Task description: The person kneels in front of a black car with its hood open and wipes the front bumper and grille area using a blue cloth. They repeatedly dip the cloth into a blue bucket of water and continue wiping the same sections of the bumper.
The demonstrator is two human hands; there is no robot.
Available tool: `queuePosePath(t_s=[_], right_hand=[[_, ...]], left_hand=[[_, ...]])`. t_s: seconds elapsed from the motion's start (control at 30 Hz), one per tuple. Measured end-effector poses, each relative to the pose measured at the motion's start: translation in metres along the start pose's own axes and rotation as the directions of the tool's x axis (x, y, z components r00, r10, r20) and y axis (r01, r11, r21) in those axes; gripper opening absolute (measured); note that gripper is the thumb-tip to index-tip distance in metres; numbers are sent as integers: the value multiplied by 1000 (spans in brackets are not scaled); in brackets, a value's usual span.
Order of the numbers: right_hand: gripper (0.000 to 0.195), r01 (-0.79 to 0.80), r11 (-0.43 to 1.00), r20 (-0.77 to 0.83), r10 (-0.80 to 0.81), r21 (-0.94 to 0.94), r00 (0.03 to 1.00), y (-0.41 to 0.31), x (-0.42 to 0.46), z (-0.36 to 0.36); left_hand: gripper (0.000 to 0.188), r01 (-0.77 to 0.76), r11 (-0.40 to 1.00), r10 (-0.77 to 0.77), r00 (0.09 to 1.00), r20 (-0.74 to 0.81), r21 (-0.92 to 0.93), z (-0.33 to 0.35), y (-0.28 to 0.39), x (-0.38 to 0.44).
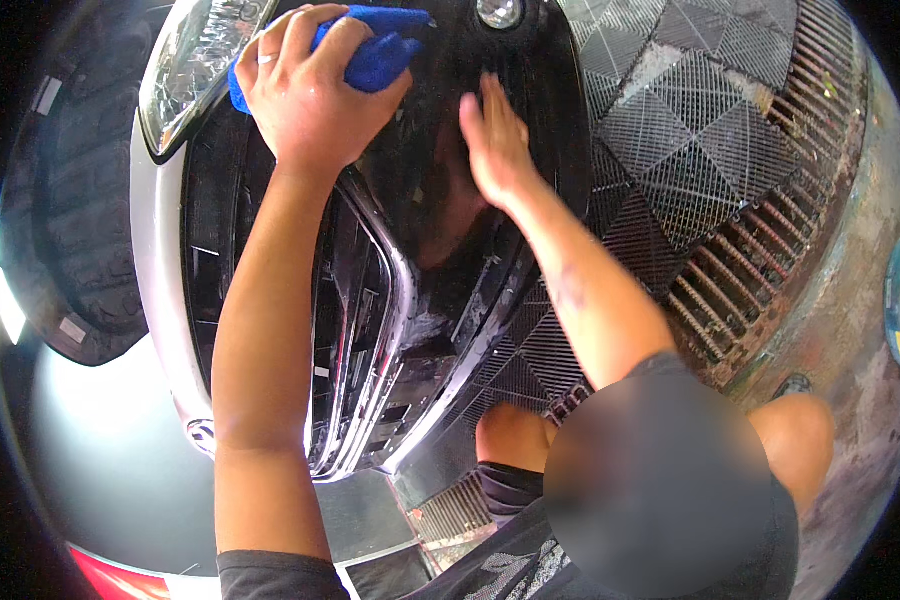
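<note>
My left hand [319,97], with a ring on one finger, grips a folded blue cloth [381,61]. It presses the cloth to the dark, glossy front bumper [439,187] of a car, beside the headlight [191,67]. To the right, my right hand [499,142] has straight fingers and holds nothing. It is at the bumper surface below the round fog lamp [500,10]; whether the palm touches is unclear. Between my forearms run the chrome trim [401,281] and the dark grille [349,300]. Whitish smears show on the lower bumper. Part of the cloth is hidden under my left hand.
Ribbed interlocking floor tiles [694,150] lie right of the bumper, bordered by a rusty metal drain grate [742,277] and stained concrete [832,330]. A silvery trim strip [157,247] edges the car's front at left. My bent knees are close to the bumper's lower end.
</note>
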State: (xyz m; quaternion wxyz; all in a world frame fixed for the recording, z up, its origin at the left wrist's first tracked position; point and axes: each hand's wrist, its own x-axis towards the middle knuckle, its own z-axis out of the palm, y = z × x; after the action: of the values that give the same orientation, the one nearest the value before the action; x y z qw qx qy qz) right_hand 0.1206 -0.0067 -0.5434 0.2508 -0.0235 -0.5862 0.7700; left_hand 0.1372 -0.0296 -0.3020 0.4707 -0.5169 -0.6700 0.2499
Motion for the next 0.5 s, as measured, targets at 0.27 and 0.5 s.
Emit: queuePosePath(t_s=[0.27, 0.5], right_hand=[[95, 69, 996, -46, -71, -49, 996, 16, 19, -5], [93, 91, 991, -2, -92, -96, 996, -7, -98, 14]], left_hand=[[41, -21, 1000, 21, 1000, -17, 3, 4, 2, 5], [37, 34, 999, -34, 999, 10, -20, 2, -3, -2]])
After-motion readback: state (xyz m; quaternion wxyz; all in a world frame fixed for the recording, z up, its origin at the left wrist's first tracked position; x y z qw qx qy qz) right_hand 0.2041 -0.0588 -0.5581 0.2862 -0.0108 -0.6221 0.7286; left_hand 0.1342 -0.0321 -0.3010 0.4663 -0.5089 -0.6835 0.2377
